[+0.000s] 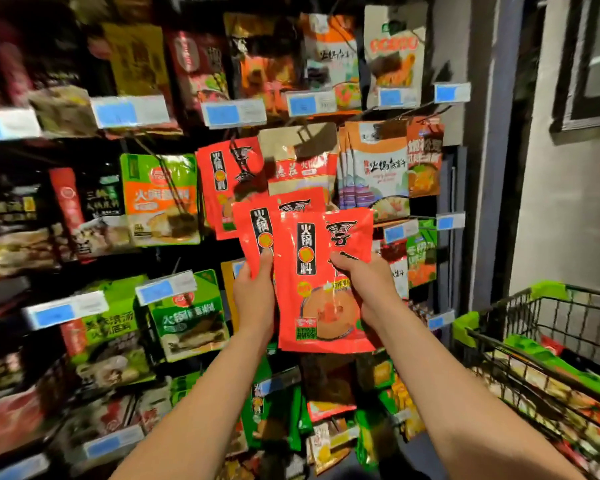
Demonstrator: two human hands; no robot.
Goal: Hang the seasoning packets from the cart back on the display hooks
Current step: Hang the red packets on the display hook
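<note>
Two red seasoning packets [321, 282] are held up before a hook wall of hanging packets [160, 199]: rear one pinched by left hand [253, 296], front one gripped by right hand [368, 285]. Blue price tags [236, 112] are clipped along the rows. Wire cart [541, 344] is parked at right, by a grey wall [568, 202].

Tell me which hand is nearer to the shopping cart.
Right. The right hand holds the front red packet on the side toward the shopping cart; the left hand holds the rear red packet, farther from it.
</note>
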